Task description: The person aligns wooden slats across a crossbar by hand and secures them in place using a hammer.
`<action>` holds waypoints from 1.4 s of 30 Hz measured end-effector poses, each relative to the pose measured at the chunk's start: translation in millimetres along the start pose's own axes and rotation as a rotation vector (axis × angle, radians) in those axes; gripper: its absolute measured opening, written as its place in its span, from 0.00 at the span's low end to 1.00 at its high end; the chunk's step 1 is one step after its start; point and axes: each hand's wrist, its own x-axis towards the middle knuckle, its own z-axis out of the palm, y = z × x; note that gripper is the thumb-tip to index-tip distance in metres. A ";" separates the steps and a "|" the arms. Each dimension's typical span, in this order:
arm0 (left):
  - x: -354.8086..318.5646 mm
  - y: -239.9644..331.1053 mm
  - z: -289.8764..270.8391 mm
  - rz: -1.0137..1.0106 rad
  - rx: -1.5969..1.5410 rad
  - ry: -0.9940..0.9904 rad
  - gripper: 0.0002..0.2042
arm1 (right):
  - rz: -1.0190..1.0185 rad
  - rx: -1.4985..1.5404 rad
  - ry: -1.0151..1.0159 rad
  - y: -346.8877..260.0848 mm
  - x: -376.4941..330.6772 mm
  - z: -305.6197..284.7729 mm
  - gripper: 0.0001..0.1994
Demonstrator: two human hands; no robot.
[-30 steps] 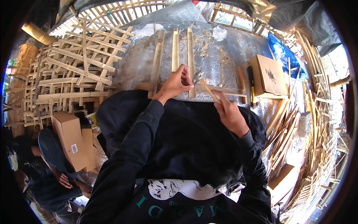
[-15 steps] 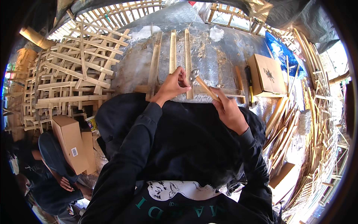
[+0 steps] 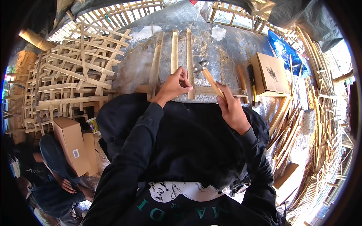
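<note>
My right hand (image 3: pixel 233 111) grips a hammer (image 3: pixel 209 78) by its wooden handle, the metal head raised just right of my left hand. My left hand (image 3: pixel 174 86) is closed in a pinch over the near ends of the bamboo strips; whatever its fingertips hold is too small to make out. Side by side, a left strip (image 3: pixel 155 56), a middle strip (image 3: pixel 174 51) and a right strip (image 3: pixel 190 56) run away from me. Their near ends meet a crosswise wooden strip (image 3: pixel 215 91), partly hidden by my left hand.
Stacked bamboo lattice panels (image 3: pixel 81 71) lie at left. A cardboard box (image 3: pixel 269 73) stands at right beside a blue plastic sheet (image 3: pixel 283 51); loose strips (image 3: pixel 283 135) lie nearer. Another box (image 3: pixel 71 145) stands at lower left, beside a seated person (image 3: pixel 56 169).
The hammer head has risen and moved a little right, away from my left hand, and its handle is more upright. My left hand stays in place.
</note>
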 end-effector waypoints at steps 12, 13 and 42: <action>2.4 1.3 3.6 -0.034 -0.014 -0.017 0.24 | -0.003 -0.078 -0.055 10.7 -2.9 -3.0 0.23; 1.5 1.2 4.1 -0.026 -0.020 -0.020 0.24 | 0.050 -0.162 -0.173 13.3 -3.3 -2.6 0.23; 0.4 -1.5 1.2 0.000 0.007 -0.020 0.23 | -0.005 0.035 0.087 -2.5 12.7 -8.7 0.22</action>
